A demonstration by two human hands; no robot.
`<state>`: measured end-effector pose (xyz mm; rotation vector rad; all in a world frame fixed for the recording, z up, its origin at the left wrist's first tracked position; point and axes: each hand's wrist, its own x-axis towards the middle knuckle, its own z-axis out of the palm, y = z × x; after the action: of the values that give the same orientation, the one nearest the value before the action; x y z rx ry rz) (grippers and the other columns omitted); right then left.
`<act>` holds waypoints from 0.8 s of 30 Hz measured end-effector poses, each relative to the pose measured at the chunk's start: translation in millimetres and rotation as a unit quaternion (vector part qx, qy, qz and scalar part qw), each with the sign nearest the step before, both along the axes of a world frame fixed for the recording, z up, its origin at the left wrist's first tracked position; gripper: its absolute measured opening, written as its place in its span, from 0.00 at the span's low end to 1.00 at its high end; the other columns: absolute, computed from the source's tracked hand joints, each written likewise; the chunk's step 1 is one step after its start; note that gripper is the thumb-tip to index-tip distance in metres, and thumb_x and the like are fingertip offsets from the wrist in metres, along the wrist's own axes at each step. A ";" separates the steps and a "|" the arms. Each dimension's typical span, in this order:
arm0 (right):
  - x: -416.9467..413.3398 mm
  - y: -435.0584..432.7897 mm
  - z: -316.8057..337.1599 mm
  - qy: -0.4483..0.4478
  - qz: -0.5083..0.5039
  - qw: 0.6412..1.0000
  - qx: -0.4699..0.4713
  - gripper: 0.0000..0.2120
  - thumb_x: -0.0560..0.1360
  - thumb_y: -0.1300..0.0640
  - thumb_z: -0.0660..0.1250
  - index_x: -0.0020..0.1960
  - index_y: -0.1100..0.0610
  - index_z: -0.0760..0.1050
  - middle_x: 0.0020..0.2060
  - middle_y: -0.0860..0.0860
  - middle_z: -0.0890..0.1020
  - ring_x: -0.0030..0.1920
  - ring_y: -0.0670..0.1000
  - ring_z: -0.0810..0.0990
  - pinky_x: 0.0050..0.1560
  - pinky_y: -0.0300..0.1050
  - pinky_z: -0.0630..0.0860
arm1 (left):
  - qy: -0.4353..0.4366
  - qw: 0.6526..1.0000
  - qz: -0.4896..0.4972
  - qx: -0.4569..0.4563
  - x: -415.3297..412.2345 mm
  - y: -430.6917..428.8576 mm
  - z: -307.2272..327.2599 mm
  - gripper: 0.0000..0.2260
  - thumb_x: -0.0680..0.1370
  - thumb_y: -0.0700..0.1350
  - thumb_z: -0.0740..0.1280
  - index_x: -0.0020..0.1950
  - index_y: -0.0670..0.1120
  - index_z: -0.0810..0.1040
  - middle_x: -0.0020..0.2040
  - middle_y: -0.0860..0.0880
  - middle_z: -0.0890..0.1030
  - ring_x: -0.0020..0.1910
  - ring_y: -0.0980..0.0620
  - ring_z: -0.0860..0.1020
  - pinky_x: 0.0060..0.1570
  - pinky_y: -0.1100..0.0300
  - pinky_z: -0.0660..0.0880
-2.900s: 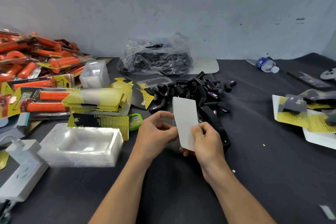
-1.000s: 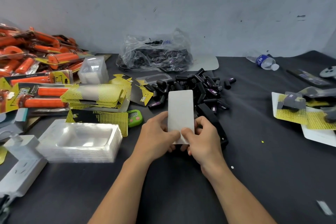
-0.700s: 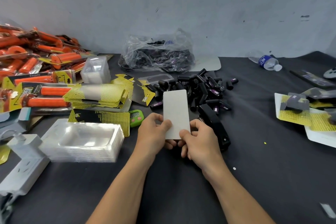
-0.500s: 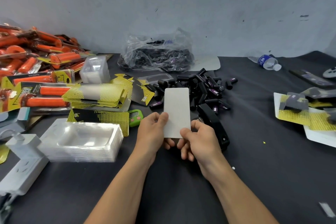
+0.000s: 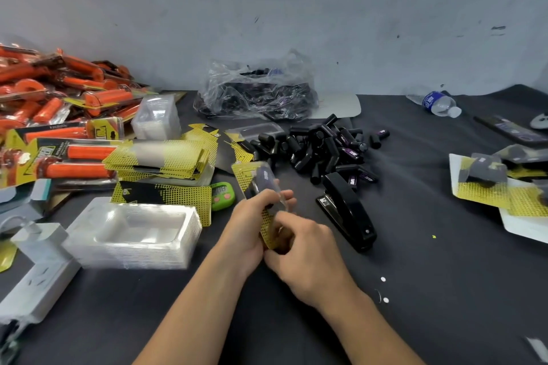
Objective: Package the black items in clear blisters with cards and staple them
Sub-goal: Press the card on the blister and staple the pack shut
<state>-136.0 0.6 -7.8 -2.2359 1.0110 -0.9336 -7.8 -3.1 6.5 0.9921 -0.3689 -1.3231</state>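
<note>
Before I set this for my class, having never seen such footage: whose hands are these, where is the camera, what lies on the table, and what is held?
No machine here: a person works bare-handed, filmed by one head-worn camera looking down. Each grip is a hand. The left hand holds a yellow card with a clear blister over a black item; the right hand pinches its lower end. On the dark table lie a black stapler, a pile of black items, stacked blisters, loose cards and orange packs.
</note>
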 end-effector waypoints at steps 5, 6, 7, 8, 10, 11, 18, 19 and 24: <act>-6.1 -5.2 3.0 -0.119 -0.082 0.980 0.137 0.26 0.56 0.37 0.79 0.39 0.51 0.69 0.30 0.44 0.77 0.29 0.43 0.72 0.31 0.40 0.72 | 0.101 0.989 -0.017 -0.107 13.1 1.8 5.5 0.24 0.69 0.32 0.61 0.65 0.38 0.79 0.49 0.41 0.83 0.46 0.45 0.83 0.55 0.48 0.81; -5.3 -3.4 4.1 -0.146 -0.090 0.967 0.187 0.26 0.59 0.36 0.79 0.40 0.51 0.69 0.31 0.45 0.77 0.30 0.44 0.74 0.35 0.46 0.76 | 0.118 0.985 -0.019 -0.124 14.3 1.9 4.7 0.25 0.69 0.32 0.60 0.64 0.38 0.80 0.49 0.41 0.82 0.46 0.45 0.83 0.57 0.47 0.81; -4.4 -3.4 4.8 -0.174 -0.100 0.952 0.230 0.25 0.64 0.37 0.78 0.42 0.52 0.69 0.32 0.47 0.77 0.29 0.47 0.77 0.36 0.52 0.79 | 0.139 0.980 -0.022 -0.142 15.6 2.4 4.4 0.25 0.69 0.32 0.59 0.63 0.38 0.80 0.49 0.41 0.82 0.45 0.45 0.83 0.58 0.48 0.81; -4.3 -4.8 5.4 -0.203 -0.107 0.935 0.271 0.22 0.69 0.40 0.78 0.45 0.54 0.70 0.33 0.51 0.79 0.28 0.49 0.78 0.34 0.55 0.80 | 0.156 0.974 -0.031 -0.161 16.1 3.0 4.9 0.25 0.69 0.32 0.58 0.63 0.38 0.82 0.49 0.41 0.82 0.46 0.45 0.83 0.59 0.48 0.81; -4.1 -7.9 6.3 -0.259 -0.078 0.895 0.355 0.17 0.77 0.48 0.74 0.50 0.60 0.71 0.31 0.55 0.81 0.25 0.53 0.78 0.24 0.49 0.74 | 0.161 0.966 -0.061 -0.192 17.6 4.2 3.9 0.25 0.68 0.31 0.59 0.62 0.38 0.84 0.51 0.42 0.83 0.47 0.45 0.83 0.59 0.48 0.81; -3.7 -8.1 7.2 -0.280 -0.048 0.875 0.393 0.16 0.79 0.52 0.73 0.51 0.63 0.72 0.30 0.55 0.81 0.24 0.53 0.77 0.21 0.45 0.70 | 0.147 0.966 -0.078 -0.199 17.7 5.1 3.8 0.25 0.68 0.31 0.60 0.62 0.39 0.84 0.52 0.42 0.83 0.49 0.45 0.84 0.59 0.48 0.81; -8.9 -7.0 6.0 -0.311 0.007 0.847 0.431 0.03 0.79 0.66 0.70 0.47 0.65 0.78 0.30 0.58 0.80 0.24 0.51 0.75 0.19 0.38 0.65 | -0.003 0.960 -0.178 -0.214 13.7 9.3 2.9 0.26 0.72 0.36 0.60 0.67 0.45 0.83 0.69 0.43 0.80 0.70 0.47 0.77 0.70 0.44 0.72; -9.6 -7.7 6.2 -0.316 0.008 0.844 0.434 0.03 0.79 0.67 0.70 0.47 0.66 0.78 0.30 0.59 0.80 0.24 0.51 0.74 0.19 0.38 0.65 | -0.007 0.958 -0.187 -0.215 13.2 9.4 3.4 0.25 0.73 0.36 0.59 0.68 0.45 0.82 0.71 0.42 0.79 0.72 0.47 0.76 0.70 0.44 0.72; -9.8 -11.9 6.2 -0.340 -0.021 0.840 0.422 0.04 0.78 0.69 0.69 0.46 0.64 0.78 0.29 0.58 0.80 0.22 0.50 0.73 0.19 0.37 0.62 | -0.063 0.984 -0.101 -0.130 10.2 8.3 4.3 0.10 0.76 0.42 0.71 0.56 0.47 0.87 0.59 0.42 0.85 0.55 0.45 0.85 0.47 0.51 0.83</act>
<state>-145.9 -11.3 -1.6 -1.0293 0.8718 -0.9361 2.4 5.1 10.8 0.8343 -0.7360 -1.3555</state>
